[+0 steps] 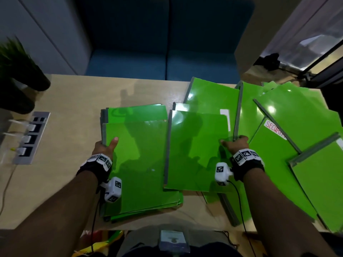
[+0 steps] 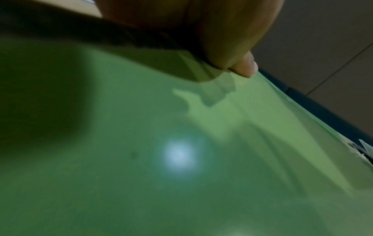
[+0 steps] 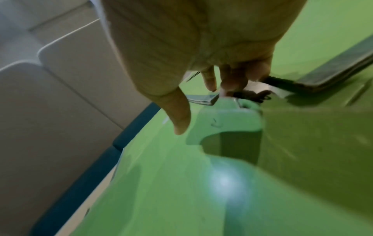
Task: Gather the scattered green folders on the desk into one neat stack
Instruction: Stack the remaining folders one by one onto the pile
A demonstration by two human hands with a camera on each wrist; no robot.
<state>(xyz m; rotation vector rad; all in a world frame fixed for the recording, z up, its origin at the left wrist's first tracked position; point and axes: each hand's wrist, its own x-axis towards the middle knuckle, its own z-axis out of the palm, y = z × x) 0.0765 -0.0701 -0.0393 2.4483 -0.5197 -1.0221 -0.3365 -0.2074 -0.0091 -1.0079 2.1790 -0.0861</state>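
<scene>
Gripping left edge of stack (image 1: 137,160) with left hand (image 1: 104,147): thumb lying flat on the top green cover, remaining fingers wrapped under the grey spine edge and hidden. Left wrist view confirming thumb tip (image 2: 245,67) pressing on glossy green surface; finger positions below not visible.

Holding right edge of a single folder (image 1: 196,151) with right hand (image 1: 236,144): thumb on top of the cover, fingers curled past the edge. Right wrist view showing thumb (image 3: 178,115) over the green cover and fingers (image 3: 234,79) bending round the edge near a grey spine; contact underneath partly blurred.

Held folder lying immediately right of the stack, its grey spine running alongside the stack's right edge, near corner overlapping the stack slightly. Held folder appearing tilted, resting over other folders beneath it.

Stack sitting between the two hands, several folders deep, edges not flush: lower ones fanning out at near right corner, one sticking out beyond the far edge.

Just right of the right hand: labelled folder (image 1: 276,164) with white tag reading "SECUR…", remainder covered. Further right and beyond the right hand: loose folders (image 1: 298,112) overlapping at various angles, some reaching the desk's right edge. Beyond the held folder: another folder (image 1: 213,95) with a white label.

Left of the left hand: bare desk (image 1: 74,112), then socket strip (image 1: 30,138) with white plugs. Far left: plant (image 1: 16,58). Beyond the desk: blue sofa (image 1: 167,52).
</scene>
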